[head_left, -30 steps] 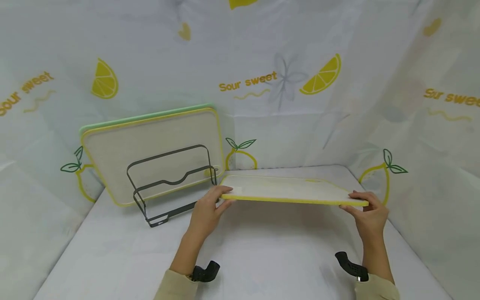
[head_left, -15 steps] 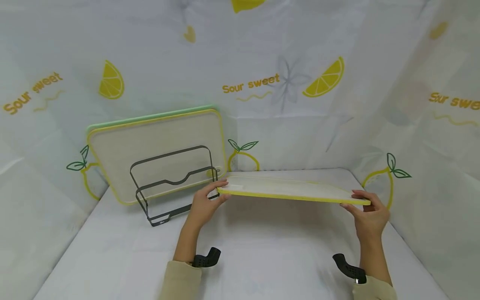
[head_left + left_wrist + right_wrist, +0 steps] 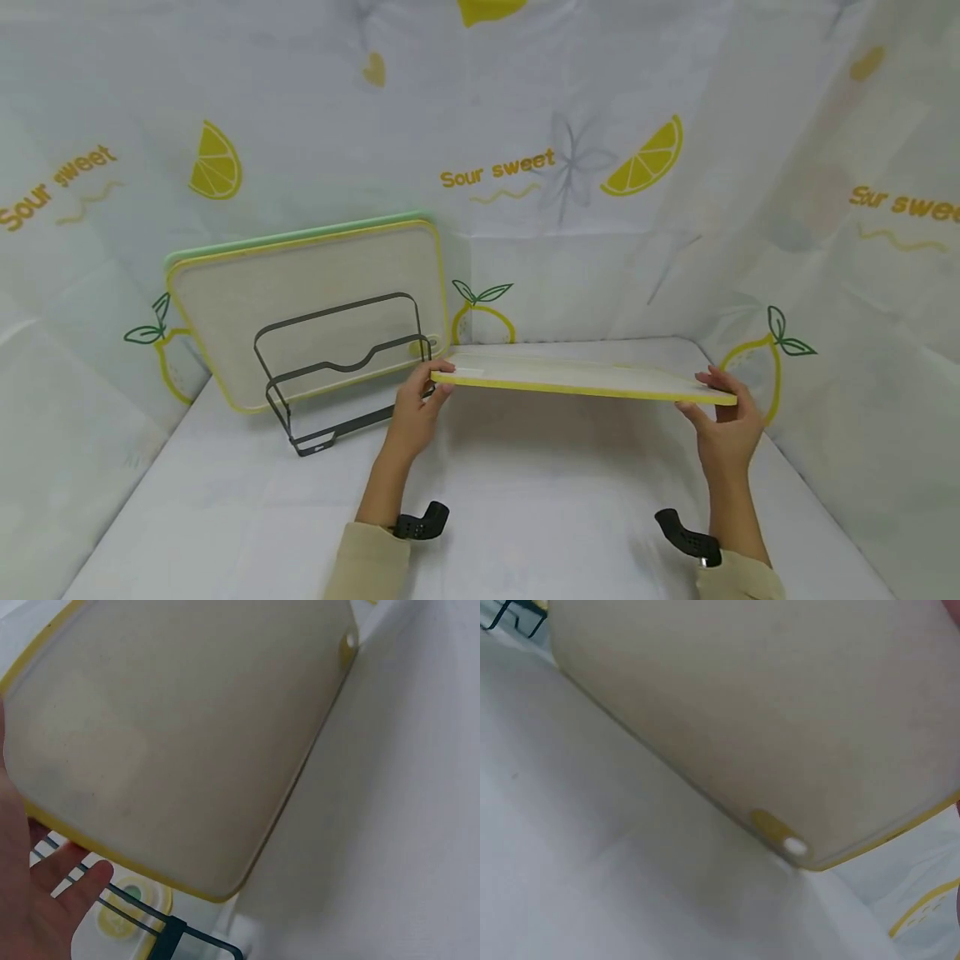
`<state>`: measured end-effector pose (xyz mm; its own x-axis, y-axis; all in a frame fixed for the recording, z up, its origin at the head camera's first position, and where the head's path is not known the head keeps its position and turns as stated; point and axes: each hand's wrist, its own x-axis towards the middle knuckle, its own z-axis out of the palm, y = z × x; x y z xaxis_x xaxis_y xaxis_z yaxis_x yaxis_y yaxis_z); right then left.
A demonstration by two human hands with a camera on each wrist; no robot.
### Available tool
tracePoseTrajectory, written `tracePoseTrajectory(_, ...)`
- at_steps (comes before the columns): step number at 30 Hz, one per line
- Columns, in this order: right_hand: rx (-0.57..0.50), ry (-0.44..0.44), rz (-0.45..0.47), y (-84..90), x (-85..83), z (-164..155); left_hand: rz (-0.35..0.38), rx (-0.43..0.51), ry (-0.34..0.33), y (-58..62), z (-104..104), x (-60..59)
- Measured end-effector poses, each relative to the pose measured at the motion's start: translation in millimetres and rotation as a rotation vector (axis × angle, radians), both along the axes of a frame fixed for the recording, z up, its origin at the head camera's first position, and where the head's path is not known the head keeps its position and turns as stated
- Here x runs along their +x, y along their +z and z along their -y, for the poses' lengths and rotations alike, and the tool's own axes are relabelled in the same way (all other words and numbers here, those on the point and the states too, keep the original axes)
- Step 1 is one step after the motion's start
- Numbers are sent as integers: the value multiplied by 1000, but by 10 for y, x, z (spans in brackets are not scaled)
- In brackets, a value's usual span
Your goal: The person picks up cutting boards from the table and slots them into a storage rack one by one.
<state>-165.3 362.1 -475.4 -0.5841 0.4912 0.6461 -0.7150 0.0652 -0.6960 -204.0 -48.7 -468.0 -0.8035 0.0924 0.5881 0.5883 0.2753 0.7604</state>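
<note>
A whitish cutting board (image 3: 570,377) with a yellow rim is held by both hands, its near edge raised off the table and its far edge lower. My left hand (image 3: 414,408) pinches the near left corner, thumb below and fingers on top. At the near right corner my right hand (image 3: 727,429) pinches the board the same way. The left wrist view shows the board's underside (image 3: 180,727) with part of the left hand (image 3: 45,892) at the rim. In the right wrist view, the underside (image 3: 765,712) has a yellow-marked corner hole; only slivers of the hand show.
Left of the held board stands a dark wire rack (image 3: 341,425). Behind its front loops lean a yellow-rimmed board (image 3: 300,308) and a green-edged board (image 3: 300,232). White cloth (image 3: 570,517) covers the table, and lemon-print curtains (image 3: 570,275) hang around it.
The left hand has lifted its end of the board a little and shifted left toward the rack. The right hand keeps its grip at the other corner with only slight movement.
</note>
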Motion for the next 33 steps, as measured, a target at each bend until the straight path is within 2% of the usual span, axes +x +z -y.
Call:
tracePoseTrajectory(3,12,84,-54,-125,-52,4,-48,-69,37,-12,-16,11)
tracePoseTrajectory(7,57,75,-24,-211,-58,6,-43,-74,42,-8,-37,31)
tracePoseTrajectory(14,7,133,-48,-159,-49,-7,-7,-11,36,17,-71,35)
tracePoseTrajectory(18,-20,123,-40,-154,-58,-25,8,5,37,52,-95,48)
tracePoseTrajectory(25,-78,124,-11,-5,-7,46,75,32,56,130,-115,77)
tracePoseTrajectory(30,-115,93,54,97,44,103,116,76,61,195,-124,108)
tracePoseTrajectory(33,-117,32,131,151,66,124,145,102,71,233,-132,133)
